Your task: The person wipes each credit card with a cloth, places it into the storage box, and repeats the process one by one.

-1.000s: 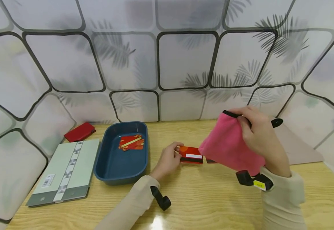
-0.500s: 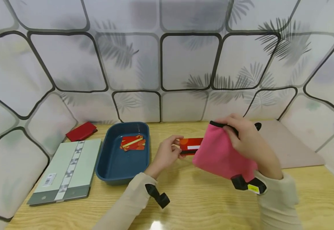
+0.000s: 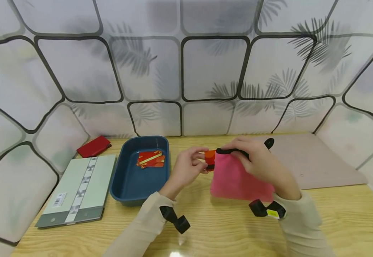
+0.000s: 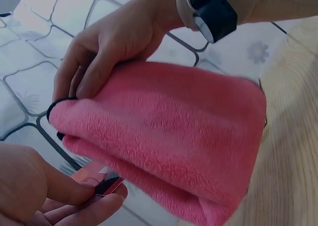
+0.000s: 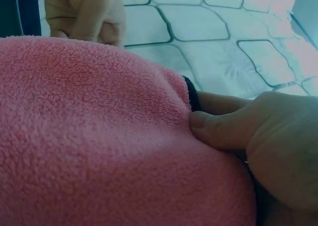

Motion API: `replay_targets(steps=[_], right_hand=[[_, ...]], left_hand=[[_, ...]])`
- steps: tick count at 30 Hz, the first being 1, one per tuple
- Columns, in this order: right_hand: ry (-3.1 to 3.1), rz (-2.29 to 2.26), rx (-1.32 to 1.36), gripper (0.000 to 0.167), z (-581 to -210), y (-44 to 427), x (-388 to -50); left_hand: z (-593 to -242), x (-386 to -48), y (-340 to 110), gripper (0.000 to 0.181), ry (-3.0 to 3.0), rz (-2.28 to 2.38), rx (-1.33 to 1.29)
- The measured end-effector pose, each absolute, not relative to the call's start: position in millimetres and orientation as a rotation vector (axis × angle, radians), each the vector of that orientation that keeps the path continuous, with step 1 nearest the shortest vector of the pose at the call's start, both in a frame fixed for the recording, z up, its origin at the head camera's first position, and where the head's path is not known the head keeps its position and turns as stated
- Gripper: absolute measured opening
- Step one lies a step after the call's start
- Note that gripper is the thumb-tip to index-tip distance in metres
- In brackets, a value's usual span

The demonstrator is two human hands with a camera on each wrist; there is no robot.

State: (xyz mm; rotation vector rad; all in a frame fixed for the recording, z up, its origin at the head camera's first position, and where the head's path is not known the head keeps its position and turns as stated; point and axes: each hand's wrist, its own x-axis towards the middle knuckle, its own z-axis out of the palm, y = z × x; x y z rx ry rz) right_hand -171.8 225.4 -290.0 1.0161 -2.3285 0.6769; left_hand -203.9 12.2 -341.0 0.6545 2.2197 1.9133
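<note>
My left hand [image 3: 184, 169] pinches a red card [image 3: 210, 157] with a dark stripe between thumb and fingers. My right hand [image 3: 258, 162] grips a folded pink fleece towel [image 3: 238, 180] by its black-trimmed upper edge; a black tab sticks out behind that hand. Most of the card is hidden by the towel in the head view. From the left wrist, the card's end [image 4: 109, 184] shows just below the towel's folded layers [image 4: 164, 116]. The right wrist view has the thumb [image 5: 213, 129] pressing on the towel near its dark trim.
Left of the hands stands a blue tray [image 3: 132, 185] with several red patterned cards [image 3: 151, 159] in it. Farther left lie a pale green folder [image 3: 74, 192] and a red wallet-like case [image 3: 94, 146]. A pinkish flat sheet [image 3: 321, 164] lies at the right.
The right hand has brought the towel left and lower, so it now covers most of the red card. The left hand has moved slightly up and right with the card.
</note>
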Motion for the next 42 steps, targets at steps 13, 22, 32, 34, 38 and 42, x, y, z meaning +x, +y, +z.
replay_targets(steps=[13, 22, 32, 34, 38, 42], right_hand=[[-2.213, 0.638, 1.095, 0.043, -303.1, 213.0, -180.1], [-2.188, 0.625, 1.037, 0.041, -307.7, 206.7, -180.6], [-2.286, 0.62, 0.987, 0.04, -307.2, 202.4, -181.7], [-2.294, 0.608, 0.972, 0.04, -306.2, 205.3, -181.3], [-2.293, 0.575, 0.932, 0.042, -303.7, 214.0, -181.1], [-2.336, 0.554, 0.874, 0.042, -299.4, 225.1, -177.9]], left_hand=[[-332.4, -199.5, 7.5, 0.042, 2.121, 1.917, 0.718], [-332.6, -199.5, 6.3, 0.042, 2.069, 1.937, 0.736], [-327.7, -199.0, -3.2, 0.04, 2.095, 1.935, 0.71], [-326.7, -199.9, -3.7, 0.041, 2.106, 1.926, 0.703], [-324.7, -202.3, -3.9, 0.042, 2.133, 1.925, 0.685], [-323.1, -204.0, -4.3, 0.04, 2.157, 1.917, 0.668]])
